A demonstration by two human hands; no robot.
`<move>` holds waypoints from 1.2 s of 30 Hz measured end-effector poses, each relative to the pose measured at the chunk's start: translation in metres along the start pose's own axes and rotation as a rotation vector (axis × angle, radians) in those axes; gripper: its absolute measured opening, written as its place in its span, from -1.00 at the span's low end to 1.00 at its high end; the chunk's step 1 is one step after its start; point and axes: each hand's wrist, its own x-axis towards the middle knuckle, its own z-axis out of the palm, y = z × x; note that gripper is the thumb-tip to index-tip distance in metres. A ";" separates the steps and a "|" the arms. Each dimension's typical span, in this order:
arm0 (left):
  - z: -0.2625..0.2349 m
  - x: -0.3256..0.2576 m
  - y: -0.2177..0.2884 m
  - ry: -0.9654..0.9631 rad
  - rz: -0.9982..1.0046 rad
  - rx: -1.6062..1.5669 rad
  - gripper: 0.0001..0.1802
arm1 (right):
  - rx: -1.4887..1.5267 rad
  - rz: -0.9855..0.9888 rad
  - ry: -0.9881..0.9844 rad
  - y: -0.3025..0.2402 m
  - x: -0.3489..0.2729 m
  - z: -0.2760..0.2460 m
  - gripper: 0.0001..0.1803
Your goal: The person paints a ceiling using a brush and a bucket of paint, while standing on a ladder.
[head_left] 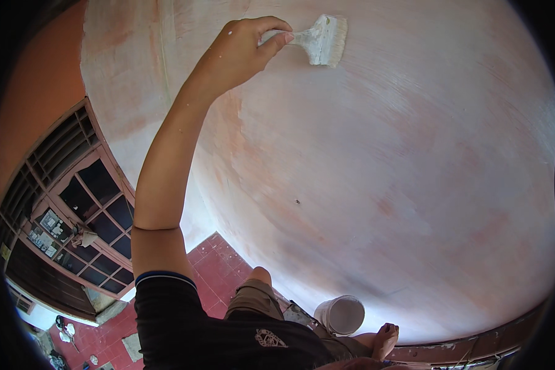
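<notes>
L hand [243, 49] up high w/ fingers [276, 42] clenched on handle of wide paintbrush [322, 38], bristles touching pale pinkish wall [382, 185]. R hand not in view. White bucket [341, 314] on red tile floor [213, 271] near bare foot [385, 339]. Brown window frame [86, 209] at left.

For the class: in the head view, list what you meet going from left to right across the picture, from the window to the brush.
Dark-paned window with a reddish frame → raised arm → hand with its grip on the handle → white-bristled paintbrush against the pale wall.
</notes>
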 end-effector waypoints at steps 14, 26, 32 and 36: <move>-0.011 0.055 -0.156 -0.118 -0.266 -0.228 -0.63 | 0.015 -0.011 0.004 0.009 0.000 0.009 -0.86; 0.012 0.076 -0.144 0.129 -0.225 0.537 -0.70 | 0.024 0.012 0.007 -0.004 -0.001 -0.001 -0.85; 0.056 0.050 -0.063 0.079 -0.021 0.512 -0.72 | 0.030 -0.015 0.022 -0.005 0.000 -0.004 -0.84; 0.048 0.000 0.017 0.063 0.055 0.444 -0.72 | 0.024 -0.016 0.013 -0.005 0.001 -0.004 -0.83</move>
